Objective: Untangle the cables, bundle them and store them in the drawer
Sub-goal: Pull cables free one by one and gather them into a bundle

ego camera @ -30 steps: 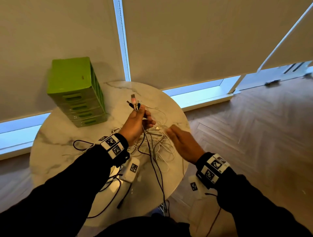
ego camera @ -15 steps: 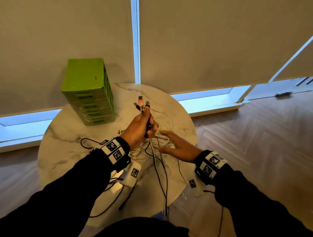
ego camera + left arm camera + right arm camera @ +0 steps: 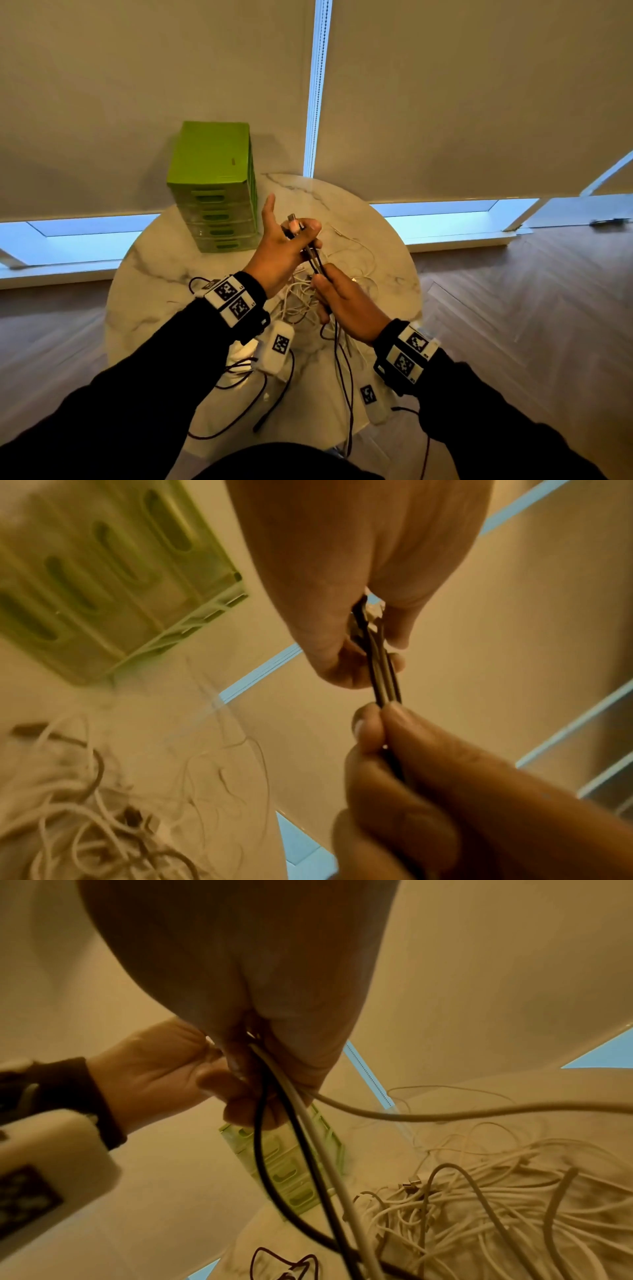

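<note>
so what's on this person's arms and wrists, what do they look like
Both arms are in long black sleeves. The left hand and right hand are bare. Each wrist carries a black band topped by a white block with two square black-and-white code markers. A white camera pod with its own marker hangs under each wrist, trailing thin dark wires.

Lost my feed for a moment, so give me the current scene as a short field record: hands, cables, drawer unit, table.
left hand: raised above the table, grips the plug ends of several cables, thumb stuck out
right hand: just below the left hand, pinches the same held cables
held cables: dark and light strands, stretched between the hands, hanging down to the table
loose cables: white tangle on the table under the hands
drawer unit: green, at the table's far left, all drawers closed
table: round, marble top
</note>
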The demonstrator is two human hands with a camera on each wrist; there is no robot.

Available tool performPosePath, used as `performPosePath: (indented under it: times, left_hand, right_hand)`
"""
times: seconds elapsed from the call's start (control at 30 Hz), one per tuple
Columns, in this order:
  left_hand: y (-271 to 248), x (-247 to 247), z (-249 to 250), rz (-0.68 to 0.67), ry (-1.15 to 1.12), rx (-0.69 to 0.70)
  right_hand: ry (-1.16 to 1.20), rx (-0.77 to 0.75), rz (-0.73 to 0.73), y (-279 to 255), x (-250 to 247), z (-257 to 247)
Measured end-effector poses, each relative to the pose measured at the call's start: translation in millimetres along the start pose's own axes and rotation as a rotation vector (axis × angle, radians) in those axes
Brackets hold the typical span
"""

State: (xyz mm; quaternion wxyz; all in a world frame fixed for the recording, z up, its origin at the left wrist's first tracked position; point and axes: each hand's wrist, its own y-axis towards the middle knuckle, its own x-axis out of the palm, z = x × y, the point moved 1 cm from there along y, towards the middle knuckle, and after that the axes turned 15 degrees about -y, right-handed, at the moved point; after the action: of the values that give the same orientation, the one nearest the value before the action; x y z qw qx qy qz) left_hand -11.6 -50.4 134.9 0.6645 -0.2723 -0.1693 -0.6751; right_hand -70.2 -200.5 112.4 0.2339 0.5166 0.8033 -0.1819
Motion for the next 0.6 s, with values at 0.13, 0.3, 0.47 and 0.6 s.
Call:
performPosePath:
  times: [0.13, 0.3, 0.47, 0.6]
  left_hand:
    - [1, 8, 4, -0.021, 0.19, 0.074]
    - [-1, 12, 4, -0.034, 0.225, 0.137]
    - [3, 8, 1, -0.032, 0.013, 0.1]
    - [-2, 2, -10, -0.041, -0.001, -0.228]
  right_hand:
    - [0.16, 0.088, -0.08, 2, 10, -8]
    - [0.067, 0.057, -0.088, 0, 10, -16]
    - [-0.005, 0.12, 0.204, 5, 3, -2]
    - [0.053, 0.199, 0.264, 13, -8, 4]
